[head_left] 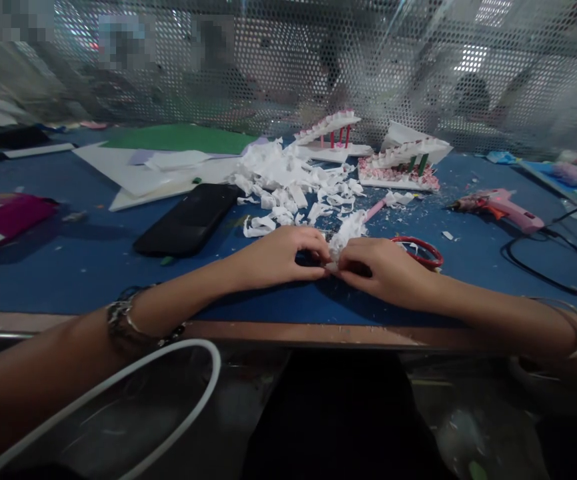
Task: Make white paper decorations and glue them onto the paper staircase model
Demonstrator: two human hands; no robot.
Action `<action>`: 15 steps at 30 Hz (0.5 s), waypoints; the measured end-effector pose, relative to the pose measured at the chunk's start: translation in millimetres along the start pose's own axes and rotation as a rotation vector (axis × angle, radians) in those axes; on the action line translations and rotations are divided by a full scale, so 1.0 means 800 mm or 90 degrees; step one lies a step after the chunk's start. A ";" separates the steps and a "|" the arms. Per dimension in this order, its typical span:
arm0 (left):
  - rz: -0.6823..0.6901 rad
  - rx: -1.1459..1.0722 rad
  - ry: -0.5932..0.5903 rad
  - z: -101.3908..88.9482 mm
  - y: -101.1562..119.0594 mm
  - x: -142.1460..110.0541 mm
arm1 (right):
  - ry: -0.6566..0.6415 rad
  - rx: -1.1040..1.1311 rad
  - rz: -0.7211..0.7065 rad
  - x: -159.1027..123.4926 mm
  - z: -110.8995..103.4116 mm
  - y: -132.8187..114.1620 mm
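Close together near the table's front edge, my left hand (pixel 288 257) and my right hand (pixel 383 267) pinch a small scrap of white paper (pixel 331 266) between their fingertips. Both hands are closed on it. Just beyond the fingers lies a bunch of crumpled white paper (pixel 351 229), with a pink stick (pixel 375 209) behind it. A big heap of torn paper strips (pixel 283 173) spreads farther back. Partly behind my right hand are red-handled scissors (pixel 421 250); their blades are hidden.
A black phone (pixel 188 220) lies left of the hands, near white sheets (pixel 123 170) and a green sheet (pixel 183 139). Two small paper models (pixel 398 175) stand at the back. On the right are a pink glue gun (pixel 501 205) and a black cable (pixel 551 283). Perforated metal mesh (pixel 278 73) rises behind.
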State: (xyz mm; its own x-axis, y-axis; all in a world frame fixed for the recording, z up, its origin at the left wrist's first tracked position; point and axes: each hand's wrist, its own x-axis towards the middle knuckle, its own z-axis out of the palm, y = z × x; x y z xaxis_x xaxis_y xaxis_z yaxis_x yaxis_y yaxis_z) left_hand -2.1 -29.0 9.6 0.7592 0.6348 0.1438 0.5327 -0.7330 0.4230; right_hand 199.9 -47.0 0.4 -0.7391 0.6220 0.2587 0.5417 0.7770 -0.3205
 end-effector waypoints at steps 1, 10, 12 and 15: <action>0.006 -0.002 0.003 0.000 -0.001 0.000 | 0.001 -0.003 0.009 0.000 0.000 -0.001; -0.009 -0.023 0.034 0.006 -0.006 0.002 | 0.005 -0.006 0.084 0.009 0.002 -0.005; -0.021 -0.003 0.044 0.007 -0.004 0.002 | 0.004 -0.013 0.099 0.009 0.003 -0.004; -0.033 0.036 0.067 0.011 0.000 0.002 | 0.012 -0.013 0.119 0.009 0.005 -0.002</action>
State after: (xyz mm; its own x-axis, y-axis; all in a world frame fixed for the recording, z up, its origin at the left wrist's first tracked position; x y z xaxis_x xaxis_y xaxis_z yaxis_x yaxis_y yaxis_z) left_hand 2.3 -29.8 2.1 0.6885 0.6920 0.2168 0.5925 -0.7092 0.3822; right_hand 192.1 -44.4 -0.9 -0.6169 0.7574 0.2137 0.6774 0.6493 -0.3457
